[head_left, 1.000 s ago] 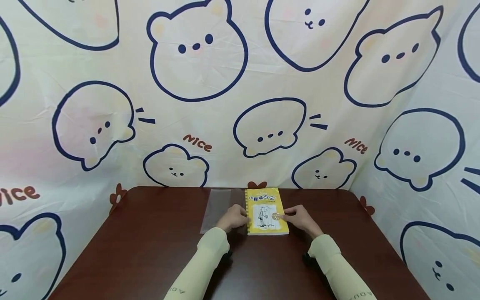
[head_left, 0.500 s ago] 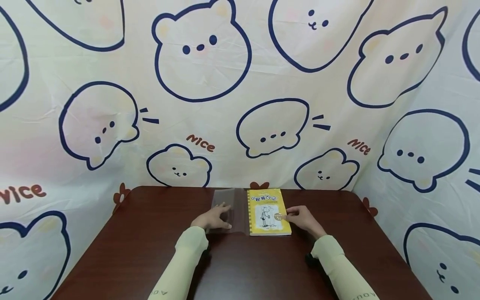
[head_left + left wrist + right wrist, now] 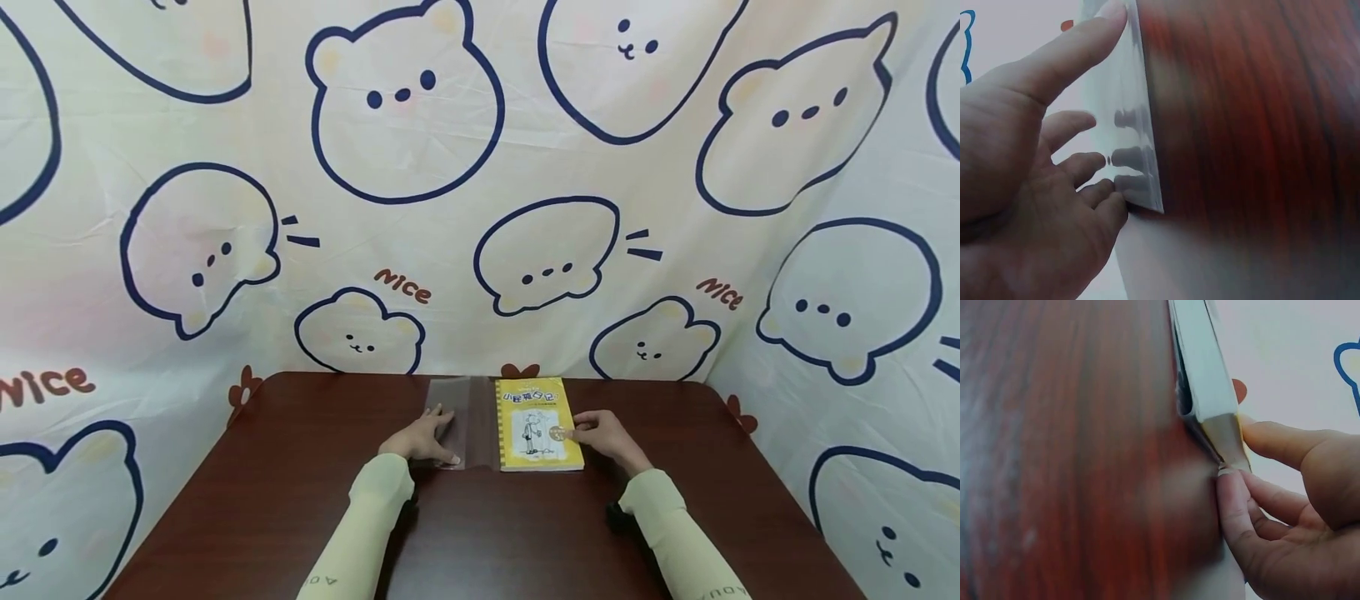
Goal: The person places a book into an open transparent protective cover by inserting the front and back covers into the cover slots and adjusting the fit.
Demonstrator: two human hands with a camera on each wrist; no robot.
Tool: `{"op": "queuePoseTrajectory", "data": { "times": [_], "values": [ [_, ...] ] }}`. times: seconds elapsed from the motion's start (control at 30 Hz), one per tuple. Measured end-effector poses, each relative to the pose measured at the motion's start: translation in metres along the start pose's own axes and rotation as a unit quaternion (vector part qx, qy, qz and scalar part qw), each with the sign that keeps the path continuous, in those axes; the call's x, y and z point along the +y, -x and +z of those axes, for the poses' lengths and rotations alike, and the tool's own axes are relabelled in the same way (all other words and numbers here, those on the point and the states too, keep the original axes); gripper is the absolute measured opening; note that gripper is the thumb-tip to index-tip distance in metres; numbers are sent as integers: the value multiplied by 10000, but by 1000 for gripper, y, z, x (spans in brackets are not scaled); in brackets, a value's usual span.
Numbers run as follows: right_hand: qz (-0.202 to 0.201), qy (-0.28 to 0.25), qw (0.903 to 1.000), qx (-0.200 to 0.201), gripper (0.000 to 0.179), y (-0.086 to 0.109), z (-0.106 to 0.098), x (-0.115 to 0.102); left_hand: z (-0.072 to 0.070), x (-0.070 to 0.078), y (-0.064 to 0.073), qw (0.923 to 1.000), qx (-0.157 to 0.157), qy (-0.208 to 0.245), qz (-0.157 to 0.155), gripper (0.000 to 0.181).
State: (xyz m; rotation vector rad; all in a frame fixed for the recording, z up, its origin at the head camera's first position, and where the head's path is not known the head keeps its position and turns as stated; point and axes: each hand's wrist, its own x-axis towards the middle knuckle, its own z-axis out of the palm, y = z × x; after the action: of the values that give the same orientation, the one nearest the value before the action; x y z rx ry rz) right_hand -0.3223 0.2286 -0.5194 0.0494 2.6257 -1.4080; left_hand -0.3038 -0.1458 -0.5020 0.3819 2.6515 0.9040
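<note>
A yellow paperback book [image 3: 536, 421] with a cartoon figure on its front lies face up near the table's far edge. Flat at its left spreads a clear plastic book cover [image 3: 478, 425], which shows as a shiny sheet [image 3: 1138, 119] in the left wrist view. My left hand [image 3: 416, 437] rests on the cover's left part, thumb at its near edge and fingers spread. My right hand [image 3: 611, 439] pinches the book's right edge. In the right wrist view the thumb [image 3: 1282, 440] is on the front and a finger [image 3: 1233, 500] at the underside.
The dark brown wooden table [image 3: 487, 533] reaches back to a cream curtain [image 3: 450, 242] printed with bear outlines. Curtain also hangs along both sides.
My left hand has left the book's spine and moved left onto the plastic cover, whose left part now sits slightly nearer the book. The right hand keeps its grip on the book.
</note>
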Motion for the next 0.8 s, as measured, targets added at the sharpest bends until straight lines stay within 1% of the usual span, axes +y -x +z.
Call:
{"op": "queuePoseTrajectory", "data": {
  "times": [0.13, 0.2, 0.3, 0.4, 0.5, 0.63, 0.73, 0.8],
  "values": [
    [-56, 58, 9998, -175, 49, -2, -2, -3, -1, 2, -1, 10000, 11, -86, -44, 91],
    [-79, 143, 9995, -276, 51, -4, -3, -5, -2, 2, -2, 9999, 49, -154, -27, 93],
    [-40, 212, 9991, -358, 53, -5, -6, -8, -2, 3, -4, 9997, 117, -191, 63, 99],
    [-26, 323, 9989, -334, 52, -5, -8, -10, -3, 4, -7, 9997, 120, -117, 169, 103],
    [-35, 328, 9990, -300, 52, -5, -9, -10, -3, 4, -10, 9996, 69, -186, 202, 98],
    [-10, 296, 9992, -283, 54, -6, -9, -11, -1, 5, -12, 9982, -13, -573, 171, 88],
    [-11, 299, 9991, -293, 56, -6, -8, -12, 1, 6, -12, 9974, 42, -706, 105, 86],
    [-39, 265, 9992, -285, 56, -5, -8, -14, 2, 7, -12, 9975, 137, -697, 59, 87]
  ]
}}
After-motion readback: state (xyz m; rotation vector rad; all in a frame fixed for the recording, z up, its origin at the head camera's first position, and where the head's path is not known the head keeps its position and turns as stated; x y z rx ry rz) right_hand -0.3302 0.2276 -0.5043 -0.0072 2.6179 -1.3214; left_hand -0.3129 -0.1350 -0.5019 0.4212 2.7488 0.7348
